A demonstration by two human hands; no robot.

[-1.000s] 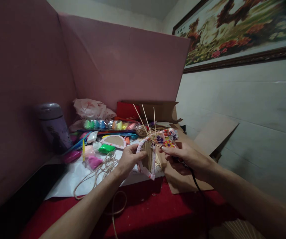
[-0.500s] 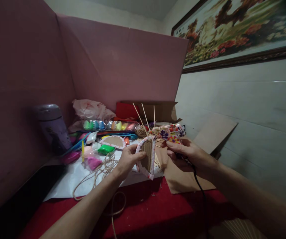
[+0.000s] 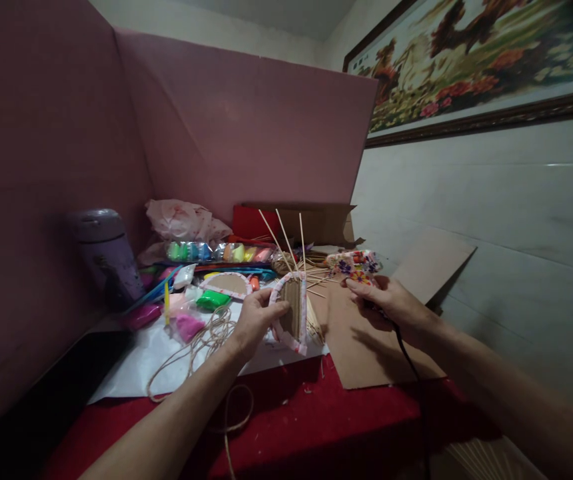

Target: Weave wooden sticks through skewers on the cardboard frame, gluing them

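My left hand [image 3: 256, 321] grips a half-round cardboard piece [image 3: 293, 313] between thumb and fingers. Pink-and-white patterned trim edges the piece, and it is held upright above the table. Three thin wooden sticks [image 3: 285, 233] fan upward from its top edge. To the right, my right hand [image 3: 379, 300] is closed around a flower-patterned glue gun [image 3: 356, 268] with a black cord trailing down. The gun's front end points left and stands apart from the cardboard piece. A second trimmed half-round piece [image 3: 229, 285] lies on the table behind my left hand.
Loose twine [image 3: 211, 333] and bagged coloured clay [image 3: 212, 300] lie at left, near a purple bottle [image 3: 104, 257]. Loose sticks [image 3: 319, 277] lie behind. A flat cardboard sheet [image 3: 366, 360] rests under my right hand. Pink panels [image 3: 251, 127] enclose the back and left.
My right hand has drawn the glue gun rightward, away from the cardboard piece. The piece in my left hand has shifted slightly left and turned a little, its sticks moving with it.
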